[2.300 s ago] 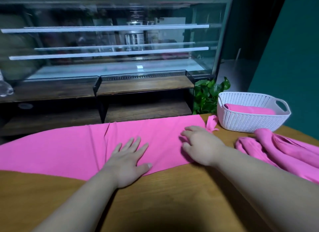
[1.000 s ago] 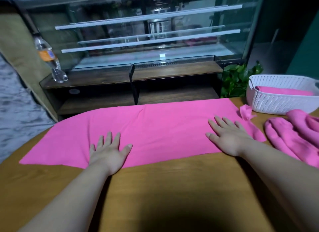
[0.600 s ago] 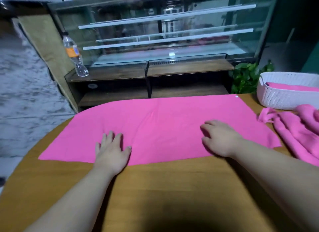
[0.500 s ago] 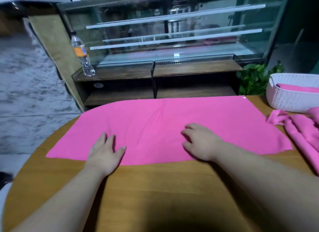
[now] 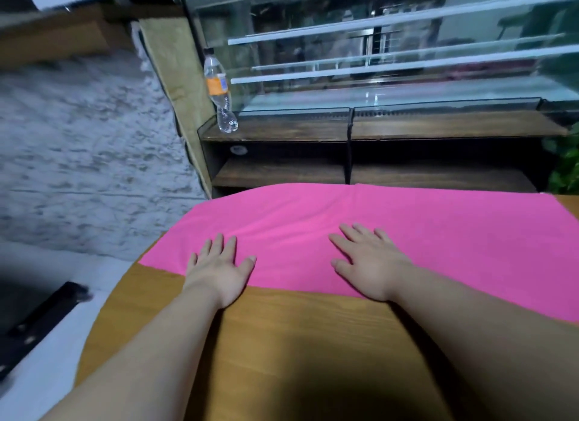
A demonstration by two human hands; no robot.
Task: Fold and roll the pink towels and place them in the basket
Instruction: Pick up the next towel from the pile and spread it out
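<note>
Pink towel (image 5: 423,232) lies spread flat across the far part of the wooden tabletop (image 5: 297,342), running from its left corner out past the right edge of the view. Beyond the towel's left end, a clear plastic bottle (image 5: 219,95) with an orange label stands on the left end of a dark wooden shelf (image 5: 438,128). On the towel's left part, at its near edge, the left hand (image 5: 219,270) lies palm down with its grip apart: fingers straight and slightly spread on the cloth, the heel of the palm on bare wood. Toward the towel's middle, the right hand (image 5: 369,264) lies the same way, grip apart, fingers fanned flat on the fabric, wrist crossing the near edge. Behind the towel, a glass display case (image 5: 407,60) with pale shelves rises above the wooden shelf. Past the towel's far right corner, green leaves of a plant (image 5: 567,167) show at the frame's edge.
</note>
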